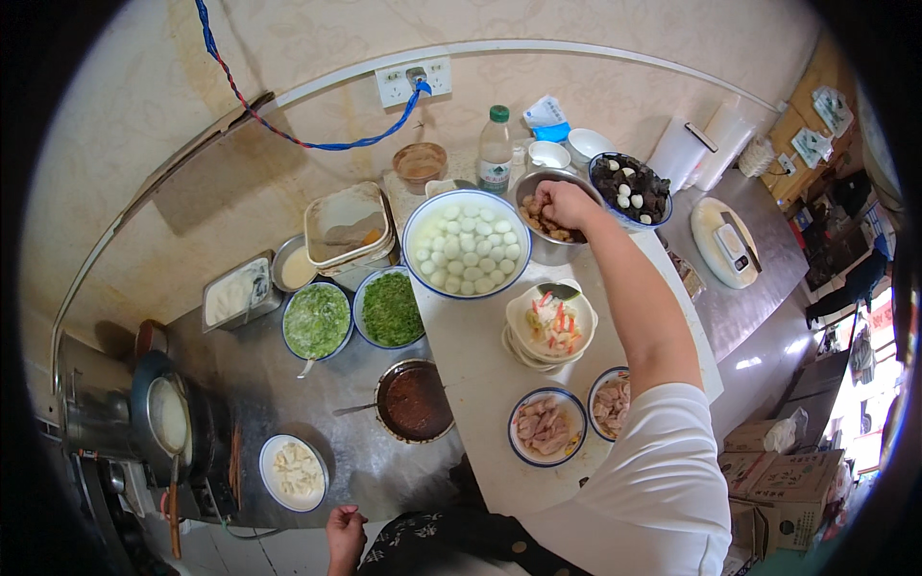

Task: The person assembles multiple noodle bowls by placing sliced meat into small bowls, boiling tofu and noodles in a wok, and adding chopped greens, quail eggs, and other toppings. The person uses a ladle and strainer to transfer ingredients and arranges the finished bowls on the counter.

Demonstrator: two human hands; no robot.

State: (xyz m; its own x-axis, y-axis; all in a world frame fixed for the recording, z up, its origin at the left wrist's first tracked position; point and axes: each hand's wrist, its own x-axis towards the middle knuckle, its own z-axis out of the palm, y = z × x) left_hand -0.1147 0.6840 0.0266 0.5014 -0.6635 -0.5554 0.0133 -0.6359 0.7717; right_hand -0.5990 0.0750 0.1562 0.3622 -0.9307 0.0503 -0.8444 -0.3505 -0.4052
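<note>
My right arm stretches across the counter, and my right hand dips into a metal pot of brown food pieces. Its fingers are closed among the pieces; what they pinch is mostly hidden. Low down beside my apron is my left hand, loosely curled with nothing visible in it. Just in front of the pot, a stack of pale bowls has shredded white, red and green food in the top one. To the pot's left, a large blue-rimmed bowl holds peeled eggs in liquid.
Two bowls of raw meat sit near my right arm. Dark fungus fills a bowl beyond the pot, near a plastic bottle. Leftward are chopped greens, a pan of red sauce, a bowl of white pieces and a wok.
</note>
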